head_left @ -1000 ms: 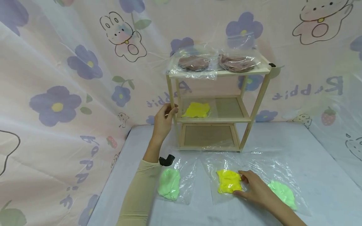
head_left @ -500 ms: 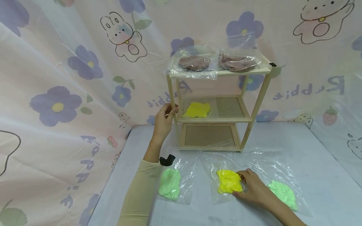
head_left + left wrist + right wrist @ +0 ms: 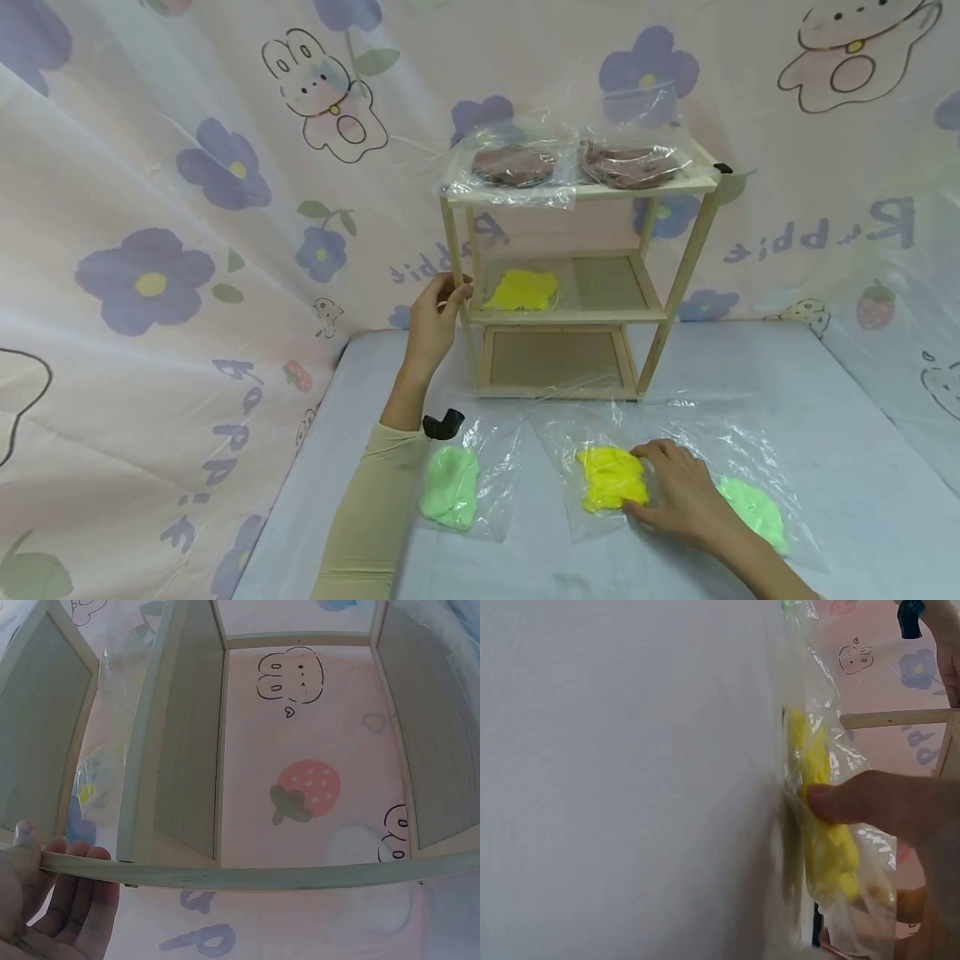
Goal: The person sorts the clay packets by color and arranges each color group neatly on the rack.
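My left hand [image 3: 432, 321] grips the left front post of a small wooden shelf [image 3: 567, 317]; in the left wrist view the thumb and fingers [image 3: 97, 900] lie on either side of that post. Down on the table, my right hand [image 3: 682, 496] pinches the right side of a clear plastic bag of yellow clay [image 3: 611, 477]. The right wrist view shows the thumb [image 3: 855, 801] pressing on the yellow lump through the plastic. Beside that hand lies a bag of light green clay [image 3: 756, 510], partly hidden by the wrist.
Another bagged light green lump [image 3: 450, 487] lies left, near a black object [image 3: 443, 424] at the left wrist. On the middle shelf sits a bagged yellow lump [image 3: 522, 289]; two bagged brown lumps [image 3: 514, 166] are on top. A patterned cloth [image 3: 202, 275] hangs behind.
My right hand has shifted slightly right and up, and the yellow clay's right edge has moved a little with it. The left hand stays on the post.
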`<act>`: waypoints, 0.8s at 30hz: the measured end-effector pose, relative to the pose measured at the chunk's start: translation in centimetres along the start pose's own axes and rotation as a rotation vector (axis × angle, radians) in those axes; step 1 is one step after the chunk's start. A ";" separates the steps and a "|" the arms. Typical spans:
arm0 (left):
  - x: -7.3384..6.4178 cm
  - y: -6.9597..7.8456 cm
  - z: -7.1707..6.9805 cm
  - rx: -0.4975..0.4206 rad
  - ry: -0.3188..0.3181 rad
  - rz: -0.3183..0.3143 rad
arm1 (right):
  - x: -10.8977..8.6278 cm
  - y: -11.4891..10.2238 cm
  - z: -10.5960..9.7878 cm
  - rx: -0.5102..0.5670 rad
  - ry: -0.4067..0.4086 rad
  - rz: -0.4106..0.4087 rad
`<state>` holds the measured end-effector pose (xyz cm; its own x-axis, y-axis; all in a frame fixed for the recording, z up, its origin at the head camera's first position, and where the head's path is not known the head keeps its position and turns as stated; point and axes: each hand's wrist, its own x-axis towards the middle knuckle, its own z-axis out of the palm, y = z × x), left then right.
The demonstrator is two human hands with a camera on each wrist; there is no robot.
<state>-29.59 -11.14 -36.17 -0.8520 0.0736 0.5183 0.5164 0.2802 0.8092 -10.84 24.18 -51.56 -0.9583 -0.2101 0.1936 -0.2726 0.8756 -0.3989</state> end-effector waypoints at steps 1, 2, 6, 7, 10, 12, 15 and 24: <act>0.0 0.0 0.0 -0.002 0.000 0.002 | 0.0 0.1 -0.1 0.001 -0.005 -0.001; 0.0 0.0 0.0 -0.003 0.001 0.006 | 0.0 0.1 -0.3 0.005 -0.012 0.001; 0.0 0.0 -0.1 -0.009 0.000 0.006 | -0.2 0.4 -0.7 0.072 -0.084 0.052; 0.0 0.0 -0.1 -0.008 0.000 0.005 | -0.1 0.5 -0.9 0.103 -0.111 0.069; 0.0 0.0 0.0 -0.003 0.002 0.004 | -0.1 0.7 -1.2 0.191 -0.171 0.114; 0.0 -0.1 0.0 0.000 0.002 0.003 | -0.2 0.9 -1.4 0.242 -0.180 0.114; 0.1 -0.2 0.0 0.005 0.002 0.000 | -0.4 1.0 -1.7 0.295 -0.161 0.094; 0.0 0.0 0.1 -0.034 0.005 -0.020 | -0.9 1.2 -2.5 0.376 -0.110 0.061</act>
<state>-29.60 -11.02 -36.18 -0.8620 0.0632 0.5030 0.5017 0.2488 0.8285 -10.11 26.50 -49.96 -0.9716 -0.2256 0.0707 -0.2076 0.6714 -0.7114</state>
